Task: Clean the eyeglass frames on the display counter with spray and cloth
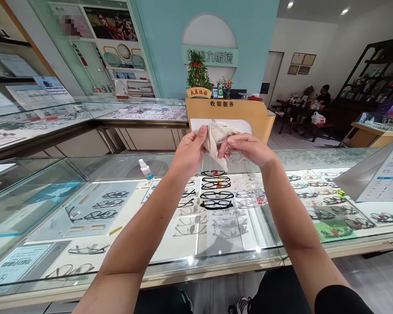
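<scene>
Cream cloth [213,141] is bunched between two raised hands, held out over the far part of a glass-topped bench [170,248]. Both arms reach forward from the lower corners, converging toward the middle, forearms bare. The left hand [190,150] is clamped on the cloth, its thumb uppermost and pressing the fabric against the fingers. The right hand [249,149] has its fingers bent inward and closed on a pair of thin-rimmed eyeglasses [237,156]; one round lens hangs below the fingers, and part of the frame is covered by the cloth. A loose corner of fabric droops between the hands.

Beneath them, black-framed glasses [216,195] are laid in a column, with clear-framed glasses [249,192] just beside, near the right forearm. A white spray bottle [146,169] with a blue-and-white label stands to the left of the left forearm.

Inside the bench's glass case, on the left, several spectacles [108,203] lie on a grey panel [60,229]. Toward the right are more rows of frames [343,210], one pair set on a green mat [324,225].
</scene>
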The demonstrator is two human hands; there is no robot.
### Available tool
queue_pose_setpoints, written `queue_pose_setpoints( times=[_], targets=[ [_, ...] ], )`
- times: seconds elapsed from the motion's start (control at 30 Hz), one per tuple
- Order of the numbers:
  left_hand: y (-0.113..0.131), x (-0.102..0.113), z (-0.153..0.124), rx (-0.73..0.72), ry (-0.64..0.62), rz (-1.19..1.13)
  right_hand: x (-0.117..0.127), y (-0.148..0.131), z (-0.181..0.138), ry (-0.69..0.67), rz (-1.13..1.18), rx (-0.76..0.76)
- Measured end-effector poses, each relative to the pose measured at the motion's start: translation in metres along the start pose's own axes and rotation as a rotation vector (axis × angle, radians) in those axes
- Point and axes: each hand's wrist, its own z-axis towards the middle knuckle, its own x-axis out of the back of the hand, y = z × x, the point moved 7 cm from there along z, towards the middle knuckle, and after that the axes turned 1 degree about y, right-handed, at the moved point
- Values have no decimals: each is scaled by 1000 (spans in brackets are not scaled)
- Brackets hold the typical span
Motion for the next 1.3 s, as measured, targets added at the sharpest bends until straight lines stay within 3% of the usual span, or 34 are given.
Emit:
queue_pose_setpoints(
  times=[0.1,0.23,0.37,0.63,1.03,1.3],
  targets=[
    [1,12,2,-7,47,62,13,-8,1,124,-1,72],
    [-4,10,0,74,-80,225,20,-13,3,338,-78,173],
    [-9,-5,-9,130,-181,264,3,2,13,343,-63,146],
    [-8,-19,-14,85,-145,218,-15,25,21,374,138,65],
    [-14,-16,-15,156,-224,178,-18,18,22,455,274,57],
    [-8,-22,-18,-119,-20,190,-35,11,23,582,253,111]
  ],
)
